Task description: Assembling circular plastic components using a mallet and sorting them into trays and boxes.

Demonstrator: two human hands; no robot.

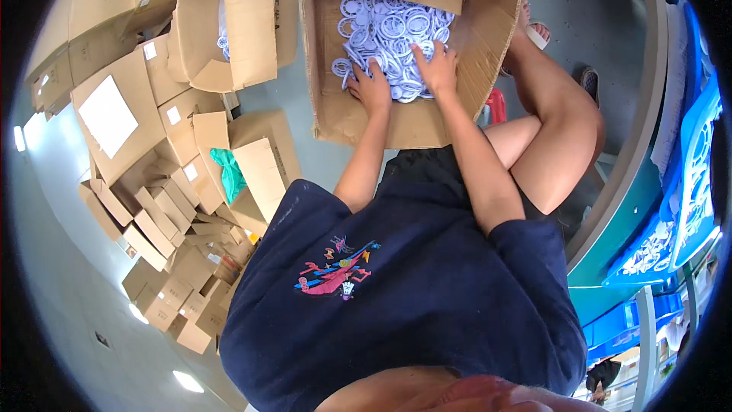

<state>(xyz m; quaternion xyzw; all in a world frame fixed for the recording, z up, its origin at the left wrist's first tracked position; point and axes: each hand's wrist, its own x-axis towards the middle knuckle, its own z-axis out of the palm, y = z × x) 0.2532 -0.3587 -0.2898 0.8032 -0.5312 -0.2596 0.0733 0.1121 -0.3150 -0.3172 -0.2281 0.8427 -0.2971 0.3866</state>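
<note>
A large open cardboard box (488,27) stands in front of me with a heap of pale lavender-white plastic rings (393,26) inside. Many of the rings look round and flat with openwork centres. Both my arms reach into the box. My left hand (372,91) rests on the near left part of the heap, its fingers apart and touching rings. To its right, my right hand (438,71) lies on the near right part, with spread fingers against the rings. Some fingertips are partly hidden among the pieces, and neither hand visibly grips one.
Another open carton (252,27) at the left holds a few similar pieces. A nearer carton (267,175) has green plastic (228,174) in it. Stacked boxes (114,118) fill the left side. At the right are a green table (610,259) and blue trays (694,175) with white parts.
</note>
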